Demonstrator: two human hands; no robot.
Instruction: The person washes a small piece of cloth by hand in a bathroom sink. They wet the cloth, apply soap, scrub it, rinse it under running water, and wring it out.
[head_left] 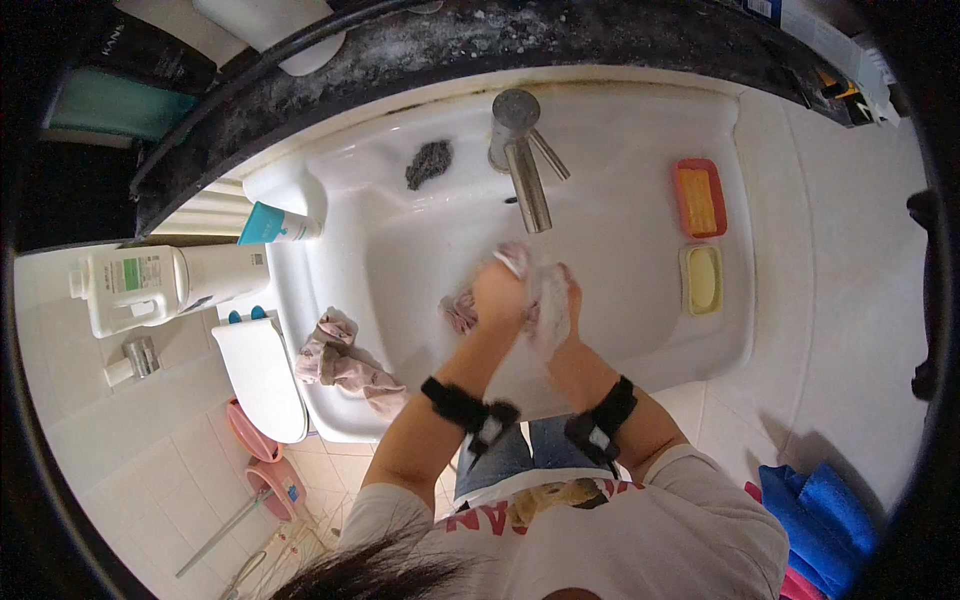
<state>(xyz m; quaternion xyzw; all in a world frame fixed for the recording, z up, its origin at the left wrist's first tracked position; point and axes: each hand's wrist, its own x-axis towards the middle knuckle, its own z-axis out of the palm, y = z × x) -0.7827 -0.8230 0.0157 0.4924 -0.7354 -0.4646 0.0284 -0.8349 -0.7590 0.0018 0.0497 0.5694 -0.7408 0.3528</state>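
Observation:
Over the white sink (430, 270), my left hand (497, 293) is closed around a wet pale pink cloth (460, 312). Part of the cloth hangs out on the left of that hand, and more of it bunches up above the fingers. My right hand (565, 305) presses against the same cloth from the right. White suds coat this hand and it is smeared by motion, though it appears closed on the fabric. Both hands are just below the metal faucet (527, 185), and no running water shows from it. Another pink printed cloth (345, 365) lies draped on the sink's left rim.
On the right rim sit an orange soap bar in a red dish (698, 198) and a pale yellow soap dish (702, 280). A dark grey scrubber (429, 165) lies behind the basin. A blue-capped tube (278, 224) and a white jug (130, 290) stand left; a blue towel (820, 520) hangs lower right.

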